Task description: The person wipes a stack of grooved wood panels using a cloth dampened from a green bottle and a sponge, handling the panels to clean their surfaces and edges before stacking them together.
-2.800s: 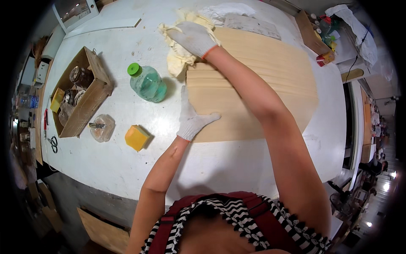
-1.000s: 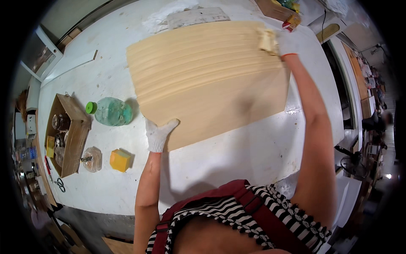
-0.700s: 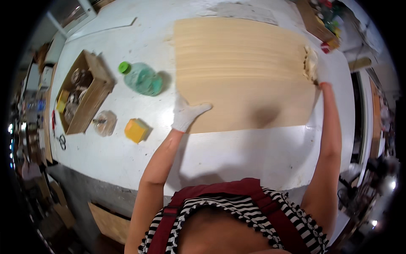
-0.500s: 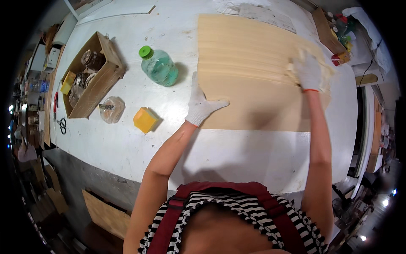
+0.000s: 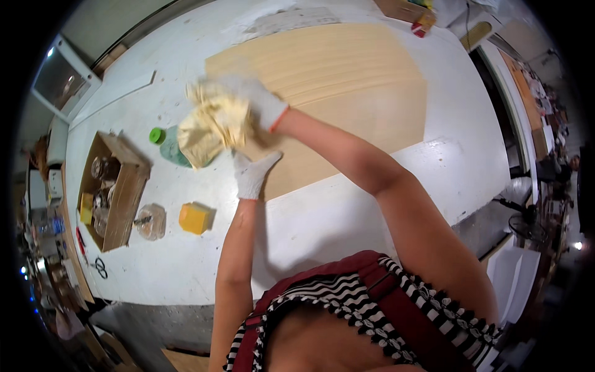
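Note:
A thin, light wood sheet with visible grain lies flat on the white table. In a white knitted glove, my right hand grips a crumpled pale yellow cloth over the sheet's left end; its fingers are blurred. The cloth hangs past the sheet's edge and covers part of a green-tinted plastic bottle with a green cap. Just below the cloth, my gloved left hand rests flat at the sheet's near left corner, thumb spread, fingertips hidden by the cloth. To its left sits a yellow sponge block.
At the left stands an open wooden box holding jars and a yellow block. Beside it are a clear plastic container and black scissors. Another box is at the far right edge of the white table.
My right hand has swept the cloth from the sheet's right end across to its left end, over the bottle. My left hand stays at the left edge. The view has turned.

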`<state>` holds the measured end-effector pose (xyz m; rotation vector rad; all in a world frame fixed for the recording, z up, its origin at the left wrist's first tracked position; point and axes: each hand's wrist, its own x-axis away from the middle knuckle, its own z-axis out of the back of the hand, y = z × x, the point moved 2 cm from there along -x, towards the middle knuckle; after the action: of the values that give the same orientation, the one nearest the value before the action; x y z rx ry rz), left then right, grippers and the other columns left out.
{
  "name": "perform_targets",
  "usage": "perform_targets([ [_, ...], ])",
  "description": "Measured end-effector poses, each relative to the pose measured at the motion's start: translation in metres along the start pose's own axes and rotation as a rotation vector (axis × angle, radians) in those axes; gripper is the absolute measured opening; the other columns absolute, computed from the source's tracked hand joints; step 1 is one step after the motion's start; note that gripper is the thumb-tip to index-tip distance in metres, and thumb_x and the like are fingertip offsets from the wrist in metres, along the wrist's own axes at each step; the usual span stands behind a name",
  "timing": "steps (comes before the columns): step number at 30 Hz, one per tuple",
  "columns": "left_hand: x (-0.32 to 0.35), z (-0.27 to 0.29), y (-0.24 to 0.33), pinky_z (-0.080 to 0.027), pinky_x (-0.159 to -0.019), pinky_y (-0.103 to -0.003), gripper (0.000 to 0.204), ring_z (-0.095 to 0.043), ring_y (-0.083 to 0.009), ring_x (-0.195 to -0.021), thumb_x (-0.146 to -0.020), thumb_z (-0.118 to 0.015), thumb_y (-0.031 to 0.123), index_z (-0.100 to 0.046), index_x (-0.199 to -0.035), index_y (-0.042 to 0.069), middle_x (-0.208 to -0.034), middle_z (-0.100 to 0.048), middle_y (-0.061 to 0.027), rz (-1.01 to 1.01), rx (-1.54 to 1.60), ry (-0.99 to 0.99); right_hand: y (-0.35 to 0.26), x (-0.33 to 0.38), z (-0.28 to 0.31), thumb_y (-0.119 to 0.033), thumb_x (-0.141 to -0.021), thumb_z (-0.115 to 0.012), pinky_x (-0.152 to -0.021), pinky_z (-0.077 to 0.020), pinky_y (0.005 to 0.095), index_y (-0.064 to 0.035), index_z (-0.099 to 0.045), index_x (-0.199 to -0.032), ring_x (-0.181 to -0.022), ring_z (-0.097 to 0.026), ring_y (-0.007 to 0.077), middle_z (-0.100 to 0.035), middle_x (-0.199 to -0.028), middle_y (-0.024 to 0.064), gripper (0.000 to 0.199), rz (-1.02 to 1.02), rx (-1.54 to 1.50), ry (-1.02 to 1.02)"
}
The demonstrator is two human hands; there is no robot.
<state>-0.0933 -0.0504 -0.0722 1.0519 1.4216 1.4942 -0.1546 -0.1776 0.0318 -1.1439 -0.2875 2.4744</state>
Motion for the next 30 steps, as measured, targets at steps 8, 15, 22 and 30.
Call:
perform_targets([
  [8, 0.004, -0.003, 0.013, -0.052, -0.08, -0.031, 0.061, -0.063, -0.0192, -0.089, -0.066, -0.085, 0.008, -0.054, -0.118, -0.003, -0.103, -0.065, -0.0109, 0.02, -0.044, 0.025, 0.146, 0.138, 0.182, -0.017, -0.089, -0.053, -0.088, -0.0482, 0.0393, -0.0129, -0.065, -0.116, -0.101, -0.061, 0.0283, -0.064, -0.115, 0.0109, 0.03, -0.148, 0.572, 0.003],
  [15, -0.01, -0.018, 0.007, -0.051, -0.084, -0.032, 0.058, -0.061, -0.0198, -0.092, -0.067, -0.083, 0.009, -0.054, -0.115, -0.003, -0.103, -0.064, -0.0108, -0.095, -0.097, 0.03, 0.308, 0.219, 0.359, -0.038, -0.085, -0.063, -0.083, -0.0547, 0.0425, -0.012, -0.054, -0.132, -0.102, -0.062, 0.0323, -0.062, -0.118, 0.0142, 0.055, -0.677, 1.371, -0.402],
  [22, -0.011, 0.019, -0.048, -0.05, -0.085, -0.031, 0.062, -0.061, -0.0214, -0.095, -0.069, -0.083, 0.01, -0.053, -0.121, -0.004, -0.106, -0.064, -0.0115, 0.019, -0.174, 0.058, 0.041, 0.088, 0.119, -0.022, -0.076, -0.061, -0.074, -0.049, 0.0392, -0.0159, -0.067, -0.092, -0.091, -0.061, 0.0255, -0.063, -0.094, 0.0065, 0.018, -0.069, 0.522, 0.049],
  [30, 0.003, 0.008, -0.022, -0.053, -0.083, -0.032, 0.064, -0.062, -0.0196, -0.092, -0.07, -0.082, 0.002, -0.051, -0.126, -0.003, -0.106, -0.064, -0.0099, 0.004, -0.052, 0.082, 0.219, 0.226, 0.292, -0.02, -0.086, -0.057, -0.083, -0.0504, 0.041, -0.0093, -0.067, -0.103, -0.092, -0.063, 0.0302, -0.067, -0.101, 0.012, 0.023, -0.41, 0.938, 0.167],
])
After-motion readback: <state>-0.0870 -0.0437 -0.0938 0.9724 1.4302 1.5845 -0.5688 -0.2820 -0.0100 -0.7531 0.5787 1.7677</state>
